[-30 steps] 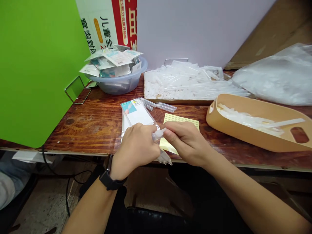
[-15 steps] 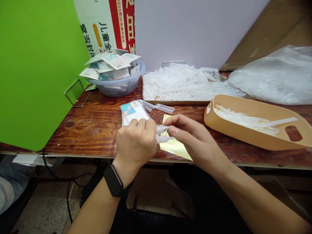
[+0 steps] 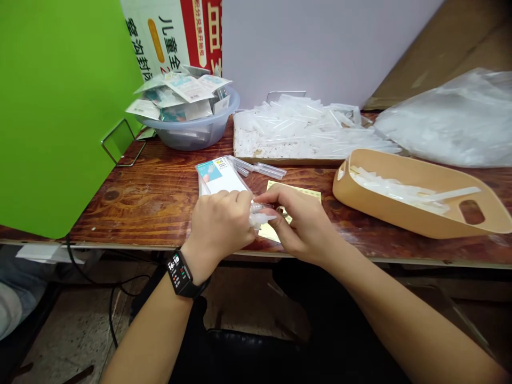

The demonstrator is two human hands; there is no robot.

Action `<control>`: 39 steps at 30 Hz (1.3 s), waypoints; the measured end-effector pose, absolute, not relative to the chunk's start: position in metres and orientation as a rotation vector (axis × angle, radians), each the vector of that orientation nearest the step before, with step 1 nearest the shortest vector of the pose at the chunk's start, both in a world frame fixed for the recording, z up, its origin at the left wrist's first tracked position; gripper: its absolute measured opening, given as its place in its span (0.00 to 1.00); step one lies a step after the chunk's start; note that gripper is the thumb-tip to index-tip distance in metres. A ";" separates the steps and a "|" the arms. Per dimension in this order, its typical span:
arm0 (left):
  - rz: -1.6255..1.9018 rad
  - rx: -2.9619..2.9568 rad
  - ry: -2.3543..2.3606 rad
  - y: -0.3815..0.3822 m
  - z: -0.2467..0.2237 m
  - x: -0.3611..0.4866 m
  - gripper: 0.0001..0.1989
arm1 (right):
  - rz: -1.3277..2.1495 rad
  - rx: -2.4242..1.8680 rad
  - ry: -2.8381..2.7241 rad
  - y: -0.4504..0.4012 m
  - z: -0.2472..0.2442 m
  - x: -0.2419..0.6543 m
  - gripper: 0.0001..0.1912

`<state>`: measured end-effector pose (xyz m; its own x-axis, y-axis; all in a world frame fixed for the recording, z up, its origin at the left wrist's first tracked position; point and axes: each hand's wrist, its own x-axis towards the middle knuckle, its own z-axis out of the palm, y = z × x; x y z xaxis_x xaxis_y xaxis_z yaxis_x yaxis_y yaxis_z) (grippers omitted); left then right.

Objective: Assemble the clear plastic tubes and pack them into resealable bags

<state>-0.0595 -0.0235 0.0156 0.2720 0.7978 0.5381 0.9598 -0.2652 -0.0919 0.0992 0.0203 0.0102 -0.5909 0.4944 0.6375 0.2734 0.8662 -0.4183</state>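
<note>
My left hand (image 3: 224, 218), a black smartwatch on its wrist, is closed round small translucent plastic tubes (image 3: 262, 218) with pointed tips. The tips stick out to the right. The thumb and fingers of my right hand (image 3: 306, 221) pinch the upper tip; a small dark bit shows beside its fingers, too small to name. Beneath the hands lies a pale yellow sticker sheet (image 3: 314, 193), partly covered. Behind my left hand is a stack of printed cards in clear bags (image 3: 224, 178). Several clear tubes (image 3: 269, 170) rest just behind it.
A blue bowl (image 3: 192, 136) heaped with bagged cards stands at the back left. Behind the hands, a shallow cardboard tray (image 3: 288, 161) holds many clear tubes. On the right is a tan basket (image 3: 384, 216) with translucent pieces, beside a large plastic bag (image 3: 452, 117). A green panel (image 3: 60, 117) borders the left.
My right hand has shifted left, closer to my left hand, and its fingers now reach over the upper tip. More of the yellow sheet shows. The camera view has tilted slightly.
</note>
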 end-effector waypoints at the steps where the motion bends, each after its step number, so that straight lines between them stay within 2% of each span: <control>1: -0.545 -2.134 -1.589 -0.023 0.016 -0.059 0.05 | 0.353 -0.550 -2.227 0.021 0.010 0.098 0.03; 16: -0.565 -1.926 -1.458 -0.023 0.016 -0.053 0.16 | 0.694 -0.754 -2.068 0.012 0.025 0.094 0.10; 19: -0.571 -1.924 -1.496 -0.022 0.018 -0.053 0.15 | 0.828 -0.780 -1.955 0.012 0.026 0.094 0.10; 23: -0.578 -1.907 -1.515 -0.018 0.019 -0.055 0.10 | 0.967 -0.760 -1.739 0.013 0.025 0.095 0.04; 29: -0.530 -1.863 -1.575 -0.012 0.015 -0.061 0.08 | 0.942 -0.763 -1.689 0.011 0.021 0.095 0.08; 33: -0.528 -1.838 -1.632 -0.011 0.013 -0.064 0.07 | 0.956 -0.808 -1.711 0.012 0.021 0.095 0.05; 39: -0.534 -1.851 -1.707 -0.008 0.011 -0.068 0.08 | 0.914 -0.715 -1.745 0.010 0.023 0.095 0.06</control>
<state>-0.0676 -0.0080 0.0107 0.1104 0.7674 0.6316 0.9906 -0.0330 -0.1330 0.0945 0.0099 0.0229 -0.3262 0.8037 0.4976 0.0490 0.5401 -0.8402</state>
